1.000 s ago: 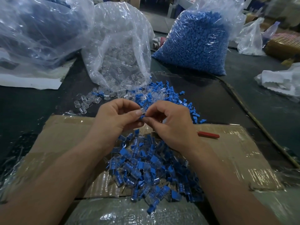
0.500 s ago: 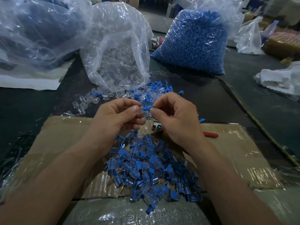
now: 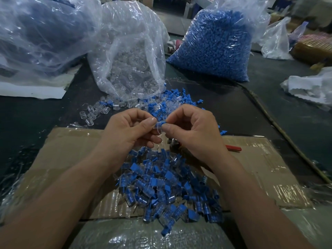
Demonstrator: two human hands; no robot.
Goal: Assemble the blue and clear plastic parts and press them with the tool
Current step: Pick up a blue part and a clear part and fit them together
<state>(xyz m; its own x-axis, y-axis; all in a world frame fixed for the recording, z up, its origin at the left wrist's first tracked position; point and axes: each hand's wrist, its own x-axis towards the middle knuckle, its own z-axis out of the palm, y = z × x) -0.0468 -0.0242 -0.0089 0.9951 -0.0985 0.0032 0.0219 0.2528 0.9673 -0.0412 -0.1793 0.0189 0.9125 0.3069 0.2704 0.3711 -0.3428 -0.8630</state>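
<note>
My left hand pinches a small clear plastic cap between thumb and forefinger. My right hand pinches a blue plug that meets the cap's open end. Both hands hover above a heap of joined blue-and-clear pieces on a taped cardboard sheet. Loose blue plugs and loose clear caps lie on the dark table behind the hands. A tool with a red handle lies on the cardboard, mostly hidden under my right hand.
An open bag of clear caps stands behind the hands, a full bag of blue plugs to its right. A large bag fills the far left. Crumpled white plastic lies at the right, and a cord runs diagonally.
Both hands have risen slightly and moved away from me, still holding the cap and plug together. The tool's metal head has come into view under my right hand.
</note>
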